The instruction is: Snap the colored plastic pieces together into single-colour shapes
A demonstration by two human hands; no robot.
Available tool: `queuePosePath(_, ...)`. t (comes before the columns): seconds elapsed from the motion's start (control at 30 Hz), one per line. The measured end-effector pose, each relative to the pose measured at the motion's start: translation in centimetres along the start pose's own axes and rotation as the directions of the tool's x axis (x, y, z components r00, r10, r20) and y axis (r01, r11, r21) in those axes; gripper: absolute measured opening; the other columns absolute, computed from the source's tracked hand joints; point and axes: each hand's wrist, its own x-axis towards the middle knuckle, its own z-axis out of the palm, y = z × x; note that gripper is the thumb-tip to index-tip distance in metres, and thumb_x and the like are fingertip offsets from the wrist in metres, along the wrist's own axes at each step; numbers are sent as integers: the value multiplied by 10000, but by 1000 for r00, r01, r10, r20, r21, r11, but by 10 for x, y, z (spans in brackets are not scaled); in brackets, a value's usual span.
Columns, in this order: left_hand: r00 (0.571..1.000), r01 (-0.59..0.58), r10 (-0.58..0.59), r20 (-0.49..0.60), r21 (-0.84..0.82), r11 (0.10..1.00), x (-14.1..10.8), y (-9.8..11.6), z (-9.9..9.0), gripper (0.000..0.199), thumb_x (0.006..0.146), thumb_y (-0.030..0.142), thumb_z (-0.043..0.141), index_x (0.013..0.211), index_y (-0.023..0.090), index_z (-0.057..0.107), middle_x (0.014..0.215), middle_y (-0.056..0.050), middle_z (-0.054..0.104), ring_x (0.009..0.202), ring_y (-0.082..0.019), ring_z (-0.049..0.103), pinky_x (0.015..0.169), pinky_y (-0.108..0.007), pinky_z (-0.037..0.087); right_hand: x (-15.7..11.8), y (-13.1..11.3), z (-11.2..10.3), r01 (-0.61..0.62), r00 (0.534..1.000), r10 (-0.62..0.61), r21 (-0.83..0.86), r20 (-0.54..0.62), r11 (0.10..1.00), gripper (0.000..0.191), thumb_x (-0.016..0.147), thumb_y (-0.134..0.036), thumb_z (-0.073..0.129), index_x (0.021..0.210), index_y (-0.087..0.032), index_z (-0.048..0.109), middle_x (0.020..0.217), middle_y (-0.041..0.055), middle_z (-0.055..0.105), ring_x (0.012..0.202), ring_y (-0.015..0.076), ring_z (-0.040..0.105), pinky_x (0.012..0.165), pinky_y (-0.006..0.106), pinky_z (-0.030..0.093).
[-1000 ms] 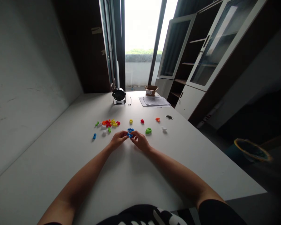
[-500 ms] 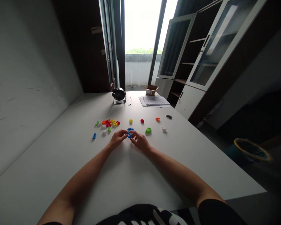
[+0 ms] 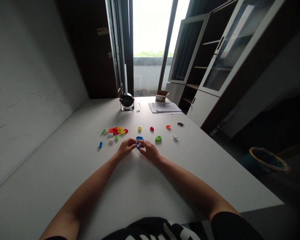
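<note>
Pinching blue plastic piece (image 3: 138, 145), squarish w/ hole, btwn left hand (image 3: 126, 149) & right hand (image 3: 150, 150)

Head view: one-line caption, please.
Left hand and right hand hold a blue plastic piece near coloured pieces on a white table.

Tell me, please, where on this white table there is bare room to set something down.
The white table is bare between your forearms, up to your left hand and right hand on the blue piece. Another patch lies between the round black fan and the scattered plastic pieces; another, left of the lone blue block, toward the wall. The coloured cluster is crowded.
</note>
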Motion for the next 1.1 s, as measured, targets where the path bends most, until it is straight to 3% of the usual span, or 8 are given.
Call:
queuePosePath(0.17, 999, 15, -10, -47, 105, 994, 0, -3, 0, 336, 891, 434, 657, 1091, 166, 683, 940, -75, 736, 843, -197, 683, 752, -312, 536, 6, 1, -11, -17, 1000, 17, -226, -4, 974, 305, 936, -314, 658, 1231, -242, 630, 1091, 84, 679, 1026, 247, 588, 902, 367, 462)
queuePosePath(0.4, 991, 43, 17, -130, 445, 894, -2, 0, 1, 213, 917, 309, 574, 1043, 204, 710, 1031, -69, 732, 915, -219, 666, 805, -348, 535, 20, 27, -39, -211, 977, 174, -445, -122, 870, 302, 936, -363, 654, 1212, -240, 664, 1277, 109, 615, 1187, 295, 498, 937, 394, 398)
queuePosePath(0.57, 993, -5, 76, -90, 613, 790, -4, 4, 5, 222, 890, 259, 596, 1087, 228, 695, 1126, -74, 707, 1115, -268, 609, 980, -430, 497, 21, 41, -41, -202, 974, 225, -507, -16, 838, 301, 919, -387, 680, 1186, -250, 692, 1343, 108, 591, 1248, 312, 456, 955, 410, 374)
queuePosePath(0.87, 995, -82, 100, 14, 690, 720, -1, -4, 12, 344, 857, 235, 635, 1199, 239, 598, 1233, -79, 659, 1215, -274, 564, 1062, -443, 448, 21, 42, -33, -176, 960, 265, -535, 95, 827, 271, 955, -382, 631, 1186, -268, 714, 1229, 94, 649, 1139, 283, 504, 917, 397, 337)
queuePosePath(1.1, 990, -140, 122, 75, 691, 709, 1, -9, 12, 407, 848, 238, 651, 1251, 233, 594, 1324, -106, 623, 1285, -296, 530, 1122, -459, 396, 17, 38, -25, -177, 976, 215, -519, 15, 836, 184, 985, -293, 574, 998, -248, 752, 1017, 89, 690, 1041, 265, 536, 897, 396, 325)
